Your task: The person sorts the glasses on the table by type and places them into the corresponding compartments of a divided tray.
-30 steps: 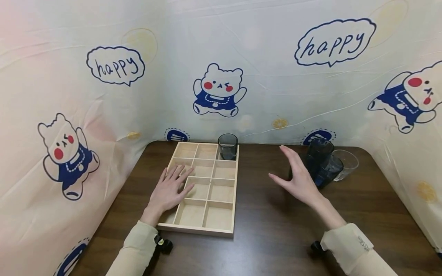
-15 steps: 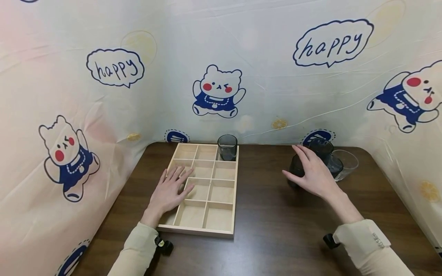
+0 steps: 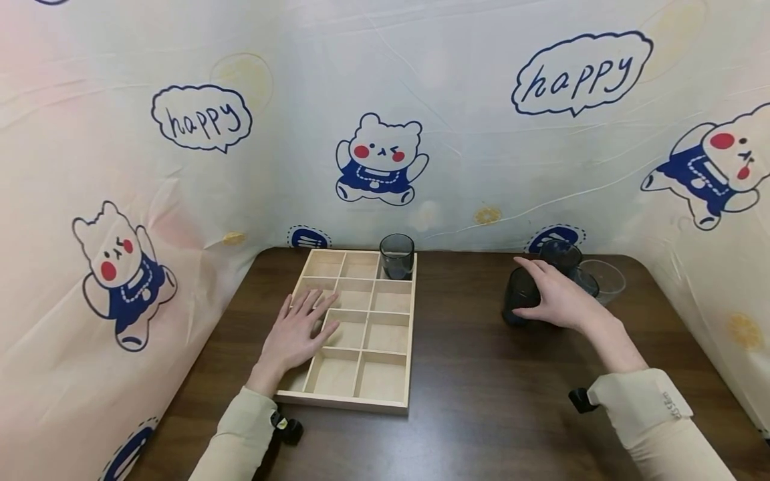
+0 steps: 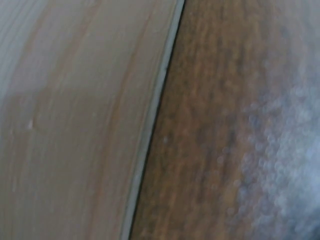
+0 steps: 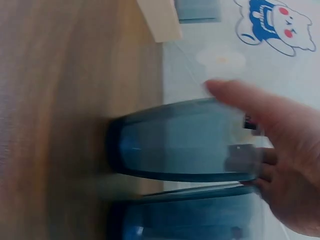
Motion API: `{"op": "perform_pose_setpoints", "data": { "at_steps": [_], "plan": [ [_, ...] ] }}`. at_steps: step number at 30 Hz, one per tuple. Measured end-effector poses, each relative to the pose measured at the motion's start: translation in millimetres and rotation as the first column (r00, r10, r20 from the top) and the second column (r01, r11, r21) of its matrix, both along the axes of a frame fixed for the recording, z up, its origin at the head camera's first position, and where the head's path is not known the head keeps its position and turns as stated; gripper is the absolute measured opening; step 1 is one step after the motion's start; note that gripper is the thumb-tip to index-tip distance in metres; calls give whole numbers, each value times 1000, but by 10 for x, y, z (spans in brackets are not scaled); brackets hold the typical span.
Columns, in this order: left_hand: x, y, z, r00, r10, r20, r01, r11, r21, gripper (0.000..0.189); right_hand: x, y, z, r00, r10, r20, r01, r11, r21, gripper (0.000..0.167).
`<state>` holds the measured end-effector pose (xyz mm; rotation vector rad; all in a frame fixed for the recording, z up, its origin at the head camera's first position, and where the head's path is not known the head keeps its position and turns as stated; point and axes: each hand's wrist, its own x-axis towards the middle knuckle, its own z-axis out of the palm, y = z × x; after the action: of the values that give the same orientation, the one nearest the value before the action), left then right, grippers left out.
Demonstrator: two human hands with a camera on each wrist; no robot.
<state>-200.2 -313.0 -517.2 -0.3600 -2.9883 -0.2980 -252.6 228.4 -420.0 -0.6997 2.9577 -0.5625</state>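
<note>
My left hand (image 3: 295,334) lies with fingers spread on the left side of a light wooden divided tray (image 3: 385,404). In the left wrist view only the tray's wooden side (image 4: 75,125) shows, beside the tabletop. My right hand (image 3: 559,297) is around the upper part of a dark tinted drinking glass (image 3: 514,304), thumb on the near side and fingers beyond it. The right wrist view has this glass (image 5: 175,142) standing on the table, with the thumb (image 5: 235,95) beside its rim and bent fingers on the opposite side. Another tinted glass (image 5: 190,217) stands close beside it.
One dark glass (image 3: 397,257) stands in the tray's back right compartment. Behind my right hand are more dark glasses (image 3: 559,254), partly hidden, and a clear glass (image 3: 606,280). A printed cloth (image 3: 457,167) hangs along the back edge of the brown table (image 3: 469,414).
My right hand has moved right to the nearest dark glass, and its fingers and thumb have come in around the rim. The left hand and the tray look the same.
</note>
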Motion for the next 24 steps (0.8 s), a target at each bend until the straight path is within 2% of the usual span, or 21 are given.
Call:
{"op": "perform_pose_setpoints", "data": {
  "at_steps": [3,8,15,17,19,22,24],
  "plan": [
    [1,5,0,1000,-3,2,3,1000,7,71,-70,51,29,999,24,29,-25,999,36,101],
    [-5,2,-4,1000,-2,-9,2,1000,3,71,-110,31,85,999,27,32,-28,999,34,95],
    [-24,-10,27,1000,-10,-9,10,1000,7,70,-140,-30,-13,1000,10,17,-9,999,-35,98],
    [-29,-16,31,1000,-10,-7,10,1000,7,70,-81,-117,32,1000,-1,12,1,999,-55,96],
    [-36,-20,32,1000,-10,-6,10,1000,6,70,-57,-175,5,1000,-21,1,21,997,-71,97],
    [-46,-22,33,1000,-11,-4,11,1000,4,70,-22,-241,-76,998,-59,-9,57,989,-134,102],
    [-54,-24,34,1000,-13,-1,13,1000,2,70,-7,-267,-162,996,-85,-17,80,974,-213,107]
  ]
}}
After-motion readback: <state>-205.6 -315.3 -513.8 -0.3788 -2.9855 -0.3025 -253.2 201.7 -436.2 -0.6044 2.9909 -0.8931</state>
